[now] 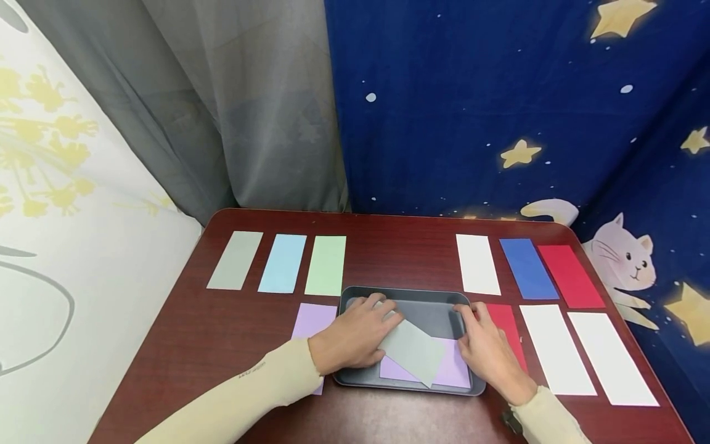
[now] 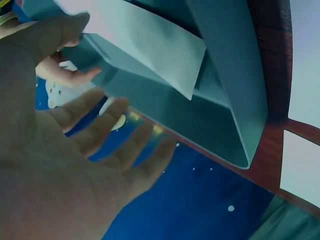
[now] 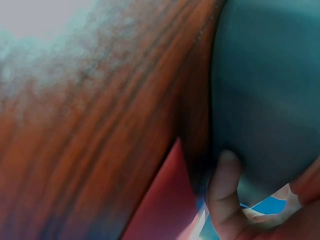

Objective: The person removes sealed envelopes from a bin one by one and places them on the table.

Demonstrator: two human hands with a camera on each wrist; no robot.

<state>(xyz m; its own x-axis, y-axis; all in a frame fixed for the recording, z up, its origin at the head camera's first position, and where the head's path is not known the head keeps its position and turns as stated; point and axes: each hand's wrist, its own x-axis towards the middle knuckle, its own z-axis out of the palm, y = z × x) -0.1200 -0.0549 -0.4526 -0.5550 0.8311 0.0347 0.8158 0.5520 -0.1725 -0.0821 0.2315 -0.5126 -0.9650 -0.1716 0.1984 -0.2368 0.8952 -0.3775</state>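
A dark grey metal tray (image 1: 429, 314) sits near the front middle of the table. Inside it, a grey-green paper card (image 1: 417, 351) lies slantwise over a purple card (image 1: 456, 367). My left hand (image 1: 355, 333) is over the tray's left part, beside the upper end of the grey-green card. In the left wrist view its fingers (image 2: 112, 122) are spread and loosely bent, with the thumb near the card; contact there is unclear. With the right hand (image 1: 490, 345) I grip the tray's right rim; in the right wrist view a bent finger (image 3: 225, 192) presses the outer wall.
On the left lie grey (image 1: 235, 260), light blue (image 1: 282, 263) and green (image 1: 325, 266) cards, plus a purple card (image 1: 313, 320) partly behind my left arm. On the right are white (image 1: 478, 264), blue (image 1: 529, 269) and red (image 1: 571, 276) cards, with more cards nearer. Curtains hang behind the table (image 1: 399, 253).
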